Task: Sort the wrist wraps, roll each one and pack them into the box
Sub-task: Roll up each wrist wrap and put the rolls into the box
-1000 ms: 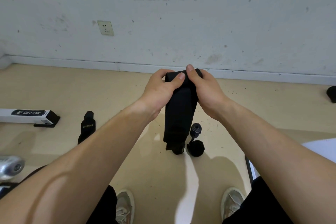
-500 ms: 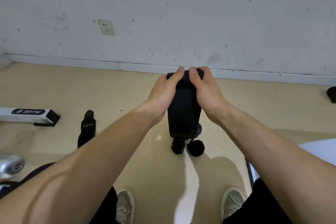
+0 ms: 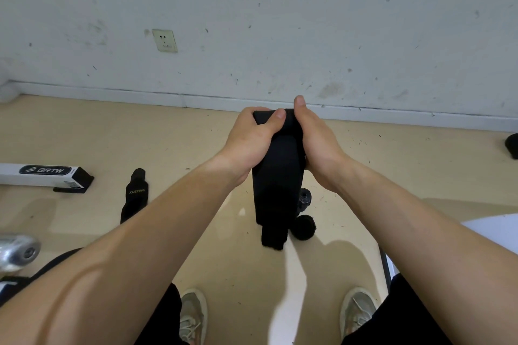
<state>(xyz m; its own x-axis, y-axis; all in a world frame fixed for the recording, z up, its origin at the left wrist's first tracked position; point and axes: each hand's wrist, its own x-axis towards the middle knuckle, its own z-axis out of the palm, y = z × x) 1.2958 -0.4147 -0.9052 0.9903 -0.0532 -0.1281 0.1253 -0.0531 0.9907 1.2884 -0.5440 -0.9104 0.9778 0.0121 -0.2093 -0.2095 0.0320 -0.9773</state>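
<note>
we grip the top end of a long black fabric wrist wrap (image 3: 277, 182) with both hands, our left hand (image 3: 249, 140) curled over it with the thumb on top, our right hand (image 3: 318, 145) clasping the other side. its loose tail hangs below the hands, next to a small rolled black wrap (image 3: 304, 228) on the beige floor (image 3: 196, 143). down and left of the left hand lie a flat black wrap lettered xueying (image 3: 136, 196) and a long white cardboard box (image 3: 42, 175).

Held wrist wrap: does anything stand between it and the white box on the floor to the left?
Only a flat black wrap lies on the floor between the held wrap and the white box. It lies low, so a carried roll should pass over it.
</note>
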